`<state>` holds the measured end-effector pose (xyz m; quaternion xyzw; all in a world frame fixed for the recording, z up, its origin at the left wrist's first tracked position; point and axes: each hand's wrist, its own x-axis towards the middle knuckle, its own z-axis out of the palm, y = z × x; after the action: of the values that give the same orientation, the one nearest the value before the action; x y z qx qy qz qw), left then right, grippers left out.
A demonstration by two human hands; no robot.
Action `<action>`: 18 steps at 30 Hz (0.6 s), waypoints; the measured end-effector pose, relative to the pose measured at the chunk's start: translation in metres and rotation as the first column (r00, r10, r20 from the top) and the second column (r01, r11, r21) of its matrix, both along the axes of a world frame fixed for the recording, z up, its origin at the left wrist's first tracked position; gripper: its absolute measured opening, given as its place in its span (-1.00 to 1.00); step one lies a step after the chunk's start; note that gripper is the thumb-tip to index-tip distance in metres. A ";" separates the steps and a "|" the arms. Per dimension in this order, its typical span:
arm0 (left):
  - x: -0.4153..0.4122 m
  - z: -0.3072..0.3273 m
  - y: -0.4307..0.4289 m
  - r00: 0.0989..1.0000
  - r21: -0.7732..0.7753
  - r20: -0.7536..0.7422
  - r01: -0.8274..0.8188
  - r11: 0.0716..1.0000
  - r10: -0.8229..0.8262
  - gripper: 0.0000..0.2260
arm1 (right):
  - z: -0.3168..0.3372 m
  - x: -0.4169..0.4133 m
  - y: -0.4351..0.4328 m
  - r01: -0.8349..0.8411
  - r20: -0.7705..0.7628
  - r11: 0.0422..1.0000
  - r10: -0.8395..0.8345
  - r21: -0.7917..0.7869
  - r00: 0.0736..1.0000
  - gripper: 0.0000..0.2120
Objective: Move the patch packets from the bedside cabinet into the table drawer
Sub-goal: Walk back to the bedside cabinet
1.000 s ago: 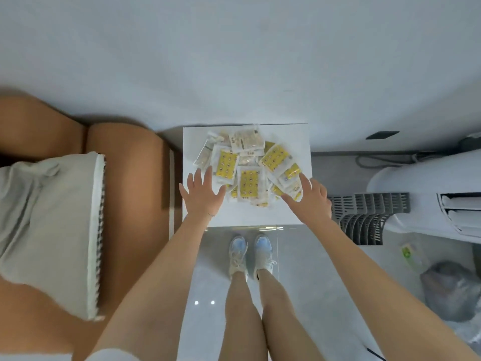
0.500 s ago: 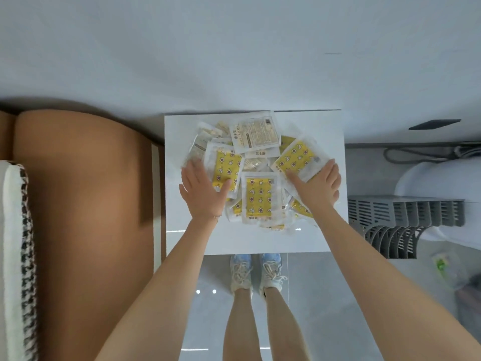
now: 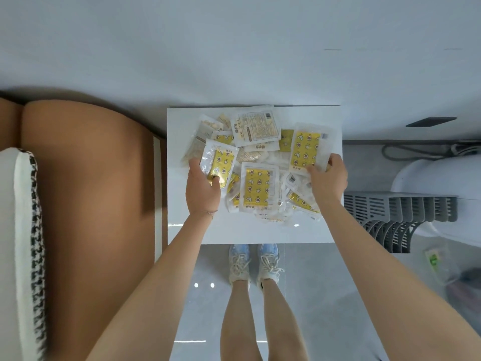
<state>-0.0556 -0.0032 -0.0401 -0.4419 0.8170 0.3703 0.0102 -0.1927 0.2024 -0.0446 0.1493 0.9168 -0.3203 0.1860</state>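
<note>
Your left hand (image 3: 203, 190) grips a yellow packet (image 3: 221, 161) on the pile's left, and your right hand (image 3: 329, 178) pinches a second packet (image 3: 307, 147) near the bedside cabinet's (image 3: 255, 230) right edge. Other patch packets (image 3: 257, 188) are heaped mid-top.

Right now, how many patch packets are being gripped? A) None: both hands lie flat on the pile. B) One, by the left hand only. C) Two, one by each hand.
C: the left hand grips the left packet, thumb on top, and the right hand pinches the right packet by its near edge.
</note>
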 end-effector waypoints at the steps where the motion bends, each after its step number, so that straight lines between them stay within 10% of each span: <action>1: 0.002 0.003 0.000 1.000 0.008 -0.006 0.001 1.000 -0.001 -0.69 | 0.005 0.000 0.001 0.027 -0.002 0.997 -0.027 -0.066 1.000 -0.78; 18: 0.030 0.054 0.018 0.906 0.538 -0.087 -0.307 0.785 0.414 -0.69 | 0.062 0.033 0.040 0.476 0.246 0.768 -0.408 -0.427 0.879 -0.80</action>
<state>-0.0254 0.0144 0.0137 -0.5321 0.5850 0.6116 -0.0261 -0.1595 0.2424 0.0170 0.3327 0.7330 -0.5588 0.1995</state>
